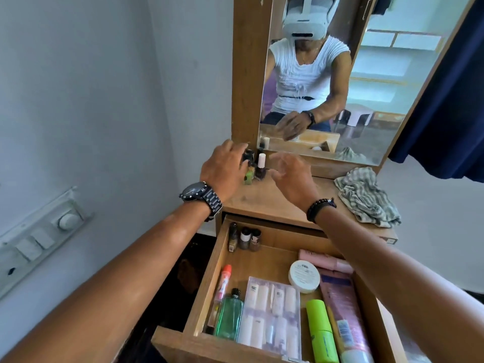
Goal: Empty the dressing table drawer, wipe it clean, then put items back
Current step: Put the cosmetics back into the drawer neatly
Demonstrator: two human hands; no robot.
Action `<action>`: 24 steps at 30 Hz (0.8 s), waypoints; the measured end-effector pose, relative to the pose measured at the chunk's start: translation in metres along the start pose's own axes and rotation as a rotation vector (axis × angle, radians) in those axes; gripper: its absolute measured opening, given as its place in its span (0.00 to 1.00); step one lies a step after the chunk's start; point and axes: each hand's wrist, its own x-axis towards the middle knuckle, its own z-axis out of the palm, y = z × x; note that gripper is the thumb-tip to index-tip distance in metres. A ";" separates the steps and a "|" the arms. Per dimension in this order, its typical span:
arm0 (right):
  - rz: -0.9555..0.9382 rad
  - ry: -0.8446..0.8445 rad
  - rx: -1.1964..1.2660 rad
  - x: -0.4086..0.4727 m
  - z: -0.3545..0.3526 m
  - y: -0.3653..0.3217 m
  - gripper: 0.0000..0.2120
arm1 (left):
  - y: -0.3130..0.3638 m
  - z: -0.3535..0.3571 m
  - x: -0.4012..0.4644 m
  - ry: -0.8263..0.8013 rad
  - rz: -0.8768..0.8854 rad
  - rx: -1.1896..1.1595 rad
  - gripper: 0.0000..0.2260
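Drawer [199, 305] stands open, full; left hand [225, 171] touches bottles [255, 166] above.

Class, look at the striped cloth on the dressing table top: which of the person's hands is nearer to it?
Right. The right hand hovers just left of the striped cloth; the left hand is farther left, by the small bottles.

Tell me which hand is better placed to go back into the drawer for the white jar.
Probably the right hand. It hangs open and empty over the tabletop, and the jar lies on the drawer's right side, beneath that forearm. The left hand is busy at the small bottles by the mirror.
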 end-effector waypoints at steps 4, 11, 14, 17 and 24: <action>0.036 -0.089 -0.017 0.024 0.018 0.006 0.23 | -0.008 0.016 0.010 -0.042 -0.036 0.024 0.19; -0.015 -0.033 -0.030 0.026 0.031 0.014 0.13 | -0.012 0.032 0.004 -0.006 -0.032 -0.082 0.16; 0.040 0.053 0.093 0.020 0.030 0.014 0.04 | -0.006 0.033 0.000 0.041 -0.052 -0.168 0.12; 0.085 0.091 0.169 0.015 0.024 0.013 0.04 | -0.001 0.031 -0.005 0.048 -0.093 -0.208 0.11; 0.106 0.180 0.346 -0.027 -0.015 0.006 0.07 | 0.008 -0.008 -0.033 0.119 -0.147 -0.417 0.14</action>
